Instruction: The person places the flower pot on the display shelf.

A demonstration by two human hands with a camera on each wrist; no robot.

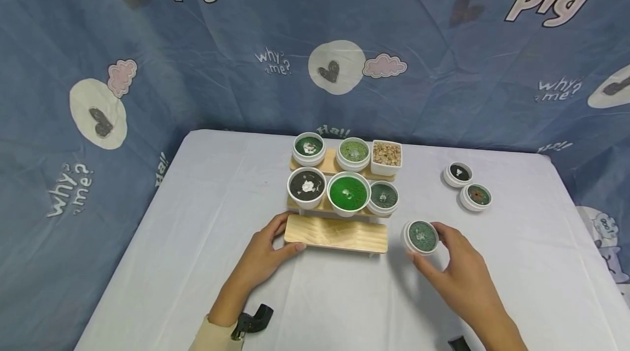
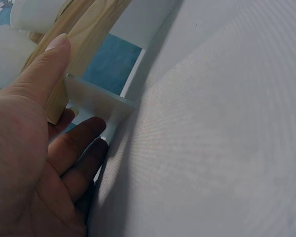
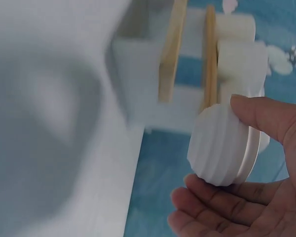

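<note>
A tiered wooden display rack [image 1: 337,234] stands mid-table, its lowest step bare. My left hand [image 1: 263,258] grips the left end of that step. In the left wrist view the thumb [image 2: 52,64] lies on the wood, and the other fingers curl beside the pale support panel [image 2: 96,98]. To the right of the rack, my right hand [image 1: 460,271] holds a small white cup [image 1: 422,237] with a grey-green filling between thumb and fingers. From the right wrist view, this cup [image 3: 219,145] shows ribbed sides and is off the table.
On the middle step sit a dark-filled cup [image 1: 306,187], a bright green bowl [image 1: 348,193] and a grey-green cup [image 1: 383,198]. The top step bears two round cups and a square dish of grainy bits [image 1: 386,157]. Two small cups [image 1: 458,174] stand at the right. A blue curtain [image 1: 275,6] hangs behind.
</note>
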